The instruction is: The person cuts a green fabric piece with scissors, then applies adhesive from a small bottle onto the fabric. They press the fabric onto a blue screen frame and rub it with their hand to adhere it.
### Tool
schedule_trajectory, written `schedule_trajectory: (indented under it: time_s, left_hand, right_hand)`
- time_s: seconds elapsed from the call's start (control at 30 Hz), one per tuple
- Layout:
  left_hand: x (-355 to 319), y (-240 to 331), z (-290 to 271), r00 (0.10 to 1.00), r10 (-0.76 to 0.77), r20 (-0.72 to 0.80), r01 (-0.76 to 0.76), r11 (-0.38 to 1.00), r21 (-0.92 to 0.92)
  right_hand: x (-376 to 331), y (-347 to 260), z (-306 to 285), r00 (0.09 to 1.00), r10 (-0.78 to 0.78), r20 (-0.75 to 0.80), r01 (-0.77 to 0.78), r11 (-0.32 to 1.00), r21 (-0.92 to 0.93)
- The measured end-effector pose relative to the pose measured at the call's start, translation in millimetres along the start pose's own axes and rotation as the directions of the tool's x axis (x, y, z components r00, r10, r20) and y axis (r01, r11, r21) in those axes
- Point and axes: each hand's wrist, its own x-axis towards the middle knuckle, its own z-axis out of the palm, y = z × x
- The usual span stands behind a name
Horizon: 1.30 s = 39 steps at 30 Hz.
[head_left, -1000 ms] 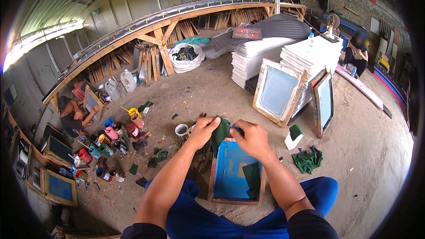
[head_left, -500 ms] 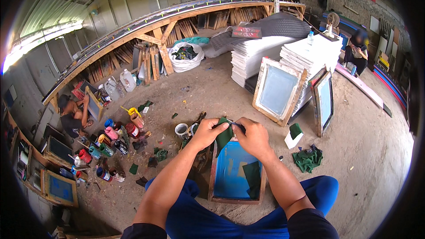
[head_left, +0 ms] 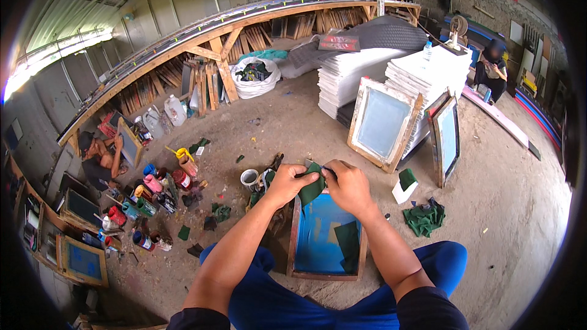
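Observation:
A piece of dark green cloth (head_left: 312,190) hangs from my left hand (head_left: 287,184), pinched between thumb and fingers. Close on its right, my right hand (head_left: 348,188) is closed at the cloth's upper edge. A small dark thing shows at those fingertips, too hidden to name. Both hands are over the far end of a wooden-framed printing screen (head_left: 318,238) with a blue mesh, lying between my legs. On the right part of that mesh lies another dark green cloth piece (head_left: 347,245).
Paint containers (head_left: 147,198) crowd the floor at left, near a person (head_left: 98,159) holding a screen. A white cup (head_left: 249,177) stands beyond my left forearm. Crumpled green cloth (head_left: 424,219) and a white box (head_left: 405,188) lie right. Framed screens (head_left: 382,123) lean on stacked white sheets (head_left: 348,79).
The green cloth has shifted slightly and now bends more between my hands. My right hand has moved a little to the left.

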Motion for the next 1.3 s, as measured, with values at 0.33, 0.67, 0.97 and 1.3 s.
schedule_trajectory:
  time_s: [0.33, 0.67, 0.97, 1.3]
  left_hand:
    - [1, -1, -19, 0.983, -0.082, 0.162, 0.084, 0.996, -0.007]
    - [-3, -12, 0, 0.997, -0.075, 0.007, 0.076, 0.997, -0.020]
    - [16, -61, 64, 0.995, -0.087, -0.052, 0.080, 0.990, -0.115]
    - [62, -93, 126, 0.941, -0.247, 0.232, 0.317, 0.883, -0.347]
  right_hand:
    - [5, 38, -6, 0.993, -0.073, 0.093, 0.062, 0.990, 0.124]
    - [10, 66, -7, 0.906, 0.359, 0.224, -0.420, 0.694, 0.585]
    - [-13, 95, 38, 0.877, 0.371, 0.305, -0.479, 0.724, 0.496]
    - [-17, 174, 3, 0.873, 0.454, 0.179, -0.486, 0.844, 0.227]
